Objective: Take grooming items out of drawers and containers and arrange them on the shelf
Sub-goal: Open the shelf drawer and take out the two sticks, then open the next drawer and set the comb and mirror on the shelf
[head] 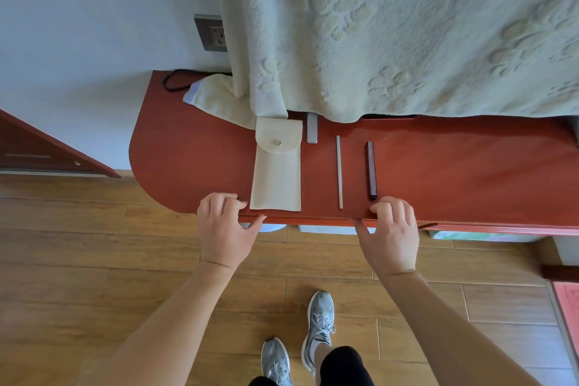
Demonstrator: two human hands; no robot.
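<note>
A cream fabric pouch with a snapped round flap (pixel 275 178) lies flat on the red-brown wooden shelf with a rounded end (pixel 188 150), its bottom edge close to the shelf's front edge. Just right of the pouch's flap lies a short flat grey metal bar (pixel 312 131). Further right of the pouch lie 1 thin grey rod (pixel 339 172) and then 1 dark slender stick (pixel 371 169), both parallel to the pouch. The left hand (pixel 224 229) sits at the pouch's lower left corner. Its grip is curled over the shelf's front edge, thumb against the edge face, holding no item. The right hand (pixel 393 235), right of the pouch below the dark stick, has the same curled grip on the edge. A pale green textured blanket (pixel 376 25) hangs behind the pouch.
</note>
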